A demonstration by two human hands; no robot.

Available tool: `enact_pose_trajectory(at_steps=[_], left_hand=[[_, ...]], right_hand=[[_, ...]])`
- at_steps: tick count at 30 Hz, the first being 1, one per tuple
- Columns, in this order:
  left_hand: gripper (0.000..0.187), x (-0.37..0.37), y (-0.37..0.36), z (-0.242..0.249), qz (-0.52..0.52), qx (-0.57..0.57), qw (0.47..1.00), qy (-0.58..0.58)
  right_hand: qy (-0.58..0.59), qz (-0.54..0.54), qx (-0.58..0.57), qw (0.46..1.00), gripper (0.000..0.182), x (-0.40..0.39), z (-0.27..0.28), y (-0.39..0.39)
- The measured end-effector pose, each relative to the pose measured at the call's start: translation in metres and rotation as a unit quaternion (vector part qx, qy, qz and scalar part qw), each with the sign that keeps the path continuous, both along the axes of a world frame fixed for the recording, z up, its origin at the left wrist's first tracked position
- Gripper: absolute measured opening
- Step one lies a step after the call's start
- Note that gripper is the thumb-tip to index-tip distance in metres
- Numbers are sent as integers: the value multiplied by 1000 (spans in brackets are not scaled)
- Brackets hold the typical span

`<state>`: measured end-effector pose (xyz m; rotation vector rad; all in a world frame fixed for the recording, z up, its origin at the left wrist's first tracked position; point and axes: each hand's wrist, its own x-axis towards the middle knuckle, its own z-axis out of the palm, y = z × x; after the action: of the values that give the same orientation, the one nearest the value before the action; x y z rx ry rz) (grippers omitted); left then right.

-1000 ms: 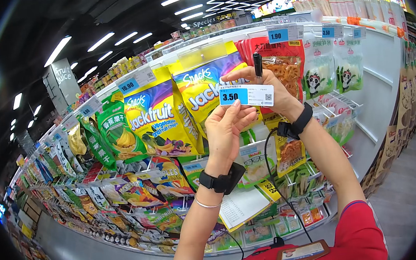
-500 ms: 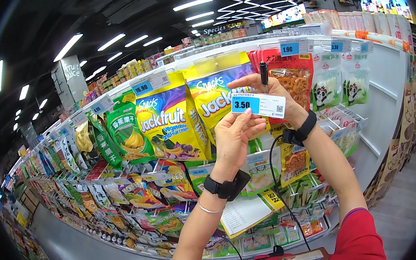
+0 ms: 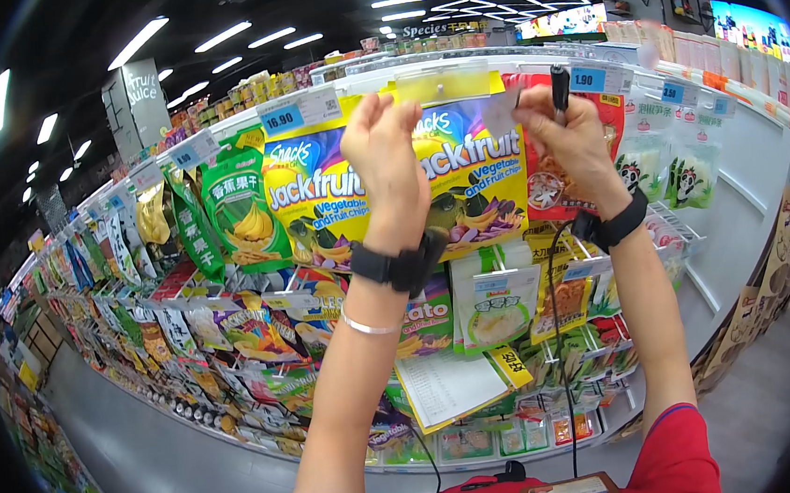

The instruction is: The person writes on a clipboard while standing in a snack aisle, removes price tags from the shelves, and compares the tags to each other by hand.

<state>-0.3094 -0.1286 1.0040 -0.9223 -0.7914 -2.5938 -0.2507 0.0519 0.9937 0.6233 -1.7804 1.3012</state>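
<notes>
My left hand (image 3: 388, 167) is raised in front of the jackfruit chip bags (image 3: 474, 179), with its fingers up and loosely bent. Nothing shows in it. Just right of its fingertips, a clear-yellow label holder (image 3: 442, 85) hangs on the shelf's top edge. My right hand (image 3: 578, 141) pinches a small price tag (image 3: 502, 113), blurred and tilted, in front of the right-hand jackfruit bag. A black pen (image 3: 560, 91) stands upright in the same hand. Behind this hand hangs a red snack bag (image 3: 554, 181).
A 16.90 label (image 3: 294, 114) and a 1.90 label (image 3: 587, 79) flank the holder. Green banana-chip bags (image 3: 247, 222) hang on the left. Lower down, a printed sheet on a clipboard (image 3: 450, 387) lies against the bags. A black cable (image 3: 563, 363) runs down from my right wrist.
My left hand has let go of the price tag and moved up and left. The right hand keeps the tag and pen and has moved right. The view has shifted slightly.
</notes>
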Motion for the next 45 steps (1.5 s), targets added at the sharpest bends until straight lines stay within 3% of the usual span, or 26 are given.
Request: enact_pose_trajectory(at_steps=[4,6,7,10,11,13,17,20,22,25,26,27,29,30,31,32,35,36,37,39,43,45], left_hand=[[33,-31,23,20,38,-19,999,18],[42,-31,42,18,133,4,991,-20],[42,-31,49,14,133,3,991,-27],[39,-24,62,2,273,20,961,46],[39,-24,63,-2,271,15,962,42],[37,-26,62,-6,332,-3,939,86],[36,-32,60,-8,302,8,948,97],[25,-35,58,-9,287,29,954,83],[21,-39,55,-10,300,36,951,67],[14,-52,49,-9,275,30,960,51],[12,-54,49,-5,271,24,961,52],[11,-55,47,-5,272,18,961,50],[10,-48,40,-1,231,-34,972,20],[8,-47,41,0,295,-28,955,5],[7,-48,45,2,357,-24,934,-8],[8,-51,51,3,346,14,938,-8],[14,-31,52,16,340,162,926,-37],[14,-39,56,16,351,162,921,-44],[14,-50,62,16,357,139,924,-19],[15,-57,62,10,339,82,936,41],[19,-37,48,-7,367,86,923,75],[16,-19,27,-40,348,-7,934,87]], right_hand=[[109,-128,49,985,16,-1,27,-7],[175,-153,66,970,19,-9,37,-14],[200,-189,92,957,19,-10,42,-20],[244,-247,131,929,16,-18,53,-25],[293,-231,153,915,18,-16,59,-32],[208,-176,52,961,15,1,62,-53],[210,-204,106,950,15,-5,68,-48],[314,-188,136,921,14,-14,68,-46],[284,-268,182,903,14,-11,69,-47],[306,-294,251,870,13,-5,65,-57],[260,-273,250,892,14,1,61,-65],[247,-344,294,857,14,2,60,-63],[177,-313,300,884,16,5,57,-65],[314,-271,361,835,17,-40,65,-20],[293,-287,377,830,17,-44,65,-12],[294,-343,388,803,16,-50,63,-4],[263,-293,364,844,17,-51,57,3],[236,-296,368,849,18,-51,57,6],[210,-301,372,853,20,-50,57,6],[277,-259,370,848,23,-52,53,-1],[292,-325,361,824,26,-58,50,16],[237,-284,298,880,24,-55,46,23]])
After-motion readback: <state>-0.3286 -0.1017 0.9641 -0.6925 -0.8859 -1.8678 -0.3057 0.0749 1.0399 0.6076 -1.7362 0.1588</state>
